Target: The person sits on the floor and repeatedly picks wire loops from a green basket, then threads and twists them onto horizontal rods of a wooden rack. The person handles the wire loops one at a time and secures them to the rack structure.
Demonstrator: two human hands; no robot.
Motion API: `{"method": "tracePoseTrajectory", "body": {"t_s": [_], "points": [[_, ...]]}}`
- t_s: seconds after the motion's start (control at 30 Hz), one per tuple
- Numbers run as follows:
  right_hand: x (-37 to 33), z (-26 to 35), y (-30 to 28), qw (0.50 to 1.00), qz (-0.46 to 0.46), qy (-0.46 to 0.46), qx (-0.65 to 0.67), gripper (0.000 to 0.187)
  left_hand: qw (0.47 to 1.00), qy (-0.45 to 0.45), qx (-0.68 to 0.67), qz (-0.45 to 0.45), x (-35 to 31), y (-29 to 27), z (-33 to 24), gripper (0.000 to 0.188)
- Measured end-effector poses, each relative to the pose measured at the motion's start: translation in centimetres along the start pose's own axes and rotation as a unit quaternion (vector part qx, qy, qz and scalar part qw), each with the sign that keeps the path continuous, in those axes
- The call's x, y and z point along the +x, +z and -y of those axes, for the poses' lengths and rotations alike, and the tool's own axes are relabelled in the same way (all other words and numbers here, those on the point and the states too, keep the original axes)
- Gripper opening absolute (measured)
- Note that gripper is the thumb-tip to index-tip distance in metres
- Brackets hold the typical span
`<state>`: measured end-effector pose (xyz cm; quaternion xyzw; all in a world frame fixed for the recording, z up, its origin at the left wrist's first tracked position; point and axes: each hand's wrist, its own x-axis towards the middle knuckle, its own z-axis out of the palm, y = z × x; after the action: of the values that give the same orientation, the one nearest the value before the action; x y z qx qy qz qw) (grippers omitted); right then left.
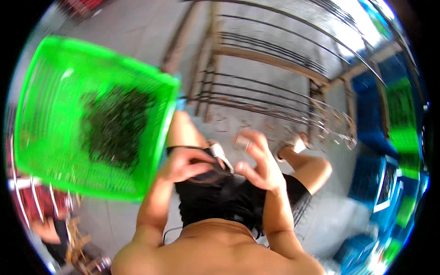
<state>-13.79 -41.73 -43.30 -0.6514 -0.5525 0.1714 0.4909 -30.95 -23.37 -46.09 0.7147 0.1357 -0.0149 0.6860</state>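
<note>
While the left hand (185,166) curls above the person's black shorts (215,201), its thumb and fingers reaching toward the middle, motion blur and the dark cloth below make it impossible to tell whether anything is between them. The right hand (260,162) is released, raised near the left one and apart from it, its fingers spread and bent; a pale band (243,143) wraps one finger.

Just beyond the left forearm, at the person's left, is a bright green basket (52,114), a wide rectangular container with slotted walls and a thick rim. Its near right edge lies close to the left knee (181,126). Inside is the dark pile (117,126), a loose, tangled heap of thin, blackish-green, strand-like pieces. It gathers toward the basket's right side, leaving the bright plastic bare on the left; blur hides the shape of single pieces.

Ahead of the feet runs a low rack (270,59) of brownish framing and thin dark bars, with pale loops (337,121) near its right end. Small light scraps (245,123) lie on the grey floor (123,27). Farther right are blue crates (366,176) and green crates (401,110), their contents too blurred to tell. At lower left, red checked cloth (43,201) shows behind pale bars.
</note>
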Motion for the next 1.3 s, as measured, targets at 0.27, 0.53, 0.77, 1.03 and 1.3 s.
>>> {"method": "tracePoseTrajectory", "body": {"t_s": [0.27,0.53,0.77,1.03,1.3], "points": [[-1.9,-2.0,5.7,0.990,-0.086,0.110,0.015,0.047,0.986,-0.004,-0.146,-0.083,-0.2,1.2,2.0,0.016],[-1.5,-3.0,8.6,0.864,-0.385,0.170,0.276,0.037,0.899,0.320,0.120,-0.274,4.2,4.6,4.3,0.006],[-1.9,-8.2,-3.3,0.737,-0.645,0.151,0.135,0.013,0.668,-0.453,0.537,-0.244,-0.9,-18.7,19.5,0.035],[-0.7,-14.5,-5.3,0.699,-0.654,0.264,0.121,0.021,0.589,-0.483,0.624,-0.175,-4.2,-19.8,25.0,0.024],[-0.2,-14.2,-6.6,0.675,-0.622,0.278,0.283,0.013,0.666,-0.476,0.554,-0.149,-0.8,-19.1,17.1,0.034]]}}
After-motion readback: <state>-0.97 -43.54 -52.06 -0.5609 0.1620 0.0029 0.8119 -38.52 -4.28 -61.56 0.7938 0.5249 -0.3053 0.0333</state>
